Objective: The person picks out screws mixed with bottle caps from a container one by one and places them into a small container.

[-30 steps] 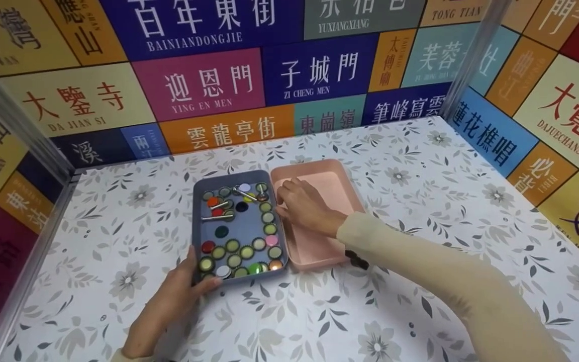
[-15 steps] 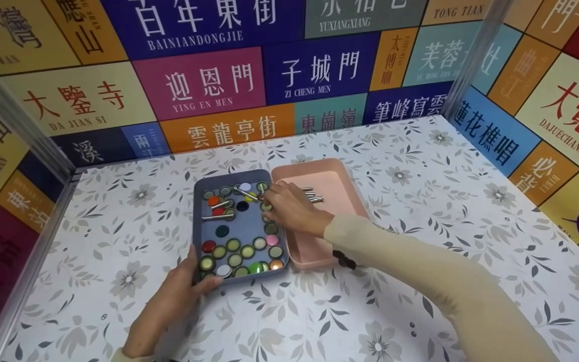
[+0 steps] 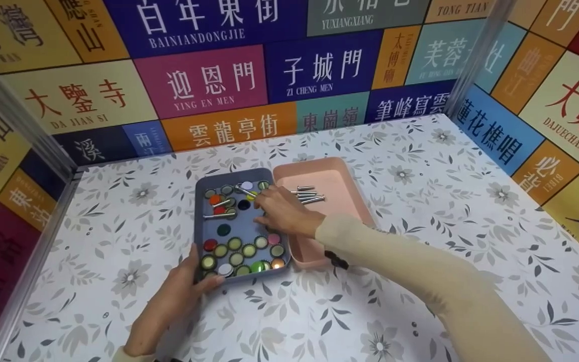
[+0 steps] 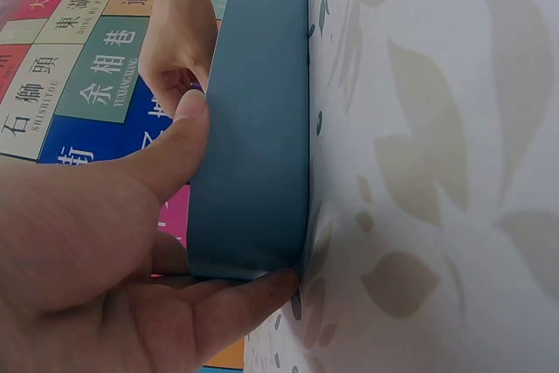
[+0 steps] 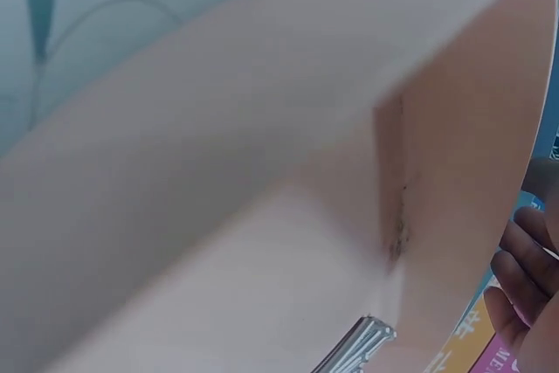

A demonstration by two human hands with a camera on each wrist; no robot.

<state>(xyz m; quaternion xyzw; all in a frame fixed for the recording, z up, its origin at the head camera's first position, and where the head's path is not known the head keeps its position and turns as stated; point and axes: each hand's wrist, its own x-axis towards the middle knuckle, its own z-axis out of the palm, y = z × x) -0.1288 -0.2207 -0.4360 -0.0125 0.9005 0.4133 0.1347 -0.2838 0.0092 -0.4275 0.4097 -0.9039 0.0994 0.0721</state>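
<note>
My left hand (image 3: 179,281) grips the near left corner of a blue-grey tray (image 3: 242,173), its thumb on the rim and its fingers along the outer wall. Bottle caps (image 3: 248,250) of several colours lie in this tray, along with a few silver screws (image 3: 220,215). My right hand (image 3: 282,208) hangs over the tray's right side, thumb apart from the forefinger. Its fingertips reach the right end of a slanted screw (image 3: 246,190) at the back; whether they touch it is unclear. In the right wrist view, loosely bent fingers (image 5: 515,259) show beyond a pink wall.
A pink tray (image 3: 352,193) stands against the blue-grey one on the right, with several silver screws (image 3: 310,196) inside. Both rest on a floral-patterned table (image 3: 420,191). Colourful sign-printed panels (image 3: 209,75) rise behind and at both sides.
My right hand has moved left from the pink tray to over the blue-grey tray, uncovering the screws in the pink one. My left hand keeps its grip on the corner.
</note>
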